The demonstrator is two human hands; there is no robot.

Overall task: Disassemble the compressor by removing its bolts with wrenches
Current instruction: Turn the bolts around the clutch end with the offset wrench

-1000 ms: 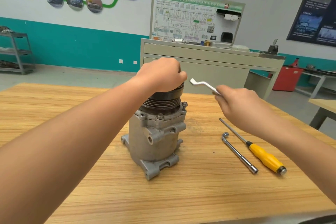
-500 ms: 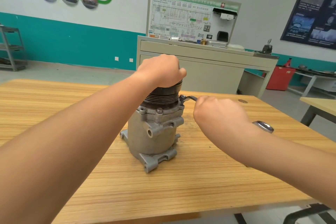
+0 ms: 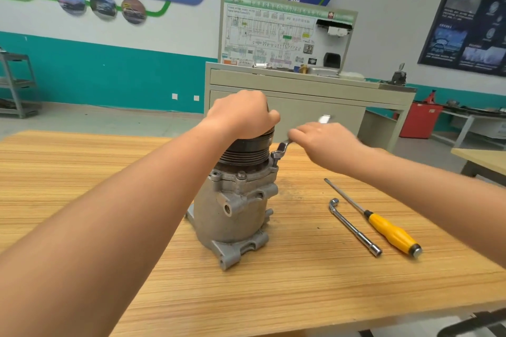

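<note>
Head view: I am watching the compressor (image 3: pixel 235 208) standing upright mid-bench (image 3: pixel 82 161), whole. My left hand (image 3: pixel 243 115) is curling over the compressor's top, steadying it. My right hand (image 3: pixel 323 142) is gripping the wrench (image 3: pixel 282 149), its ring sitting on a flange bolt (image 3: pixel 274 156). Another bolt (image 3: pixel 241 175) is showing seated, so I am judging this early, most bolts left. The socket wrench (image 3: pixel 356 230) and screwdriver (image 3: pixel 391 230) are lying toward the right edge, untouched.

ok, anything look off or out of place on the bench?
Nothing stands out. The compressor stands upright on the table; the left hand grips its pulley, the right hand holds the wrench at its top. The L-wrench and screwdriver lie flat alongside. Only faint dark smudges mark the wood.
</note>
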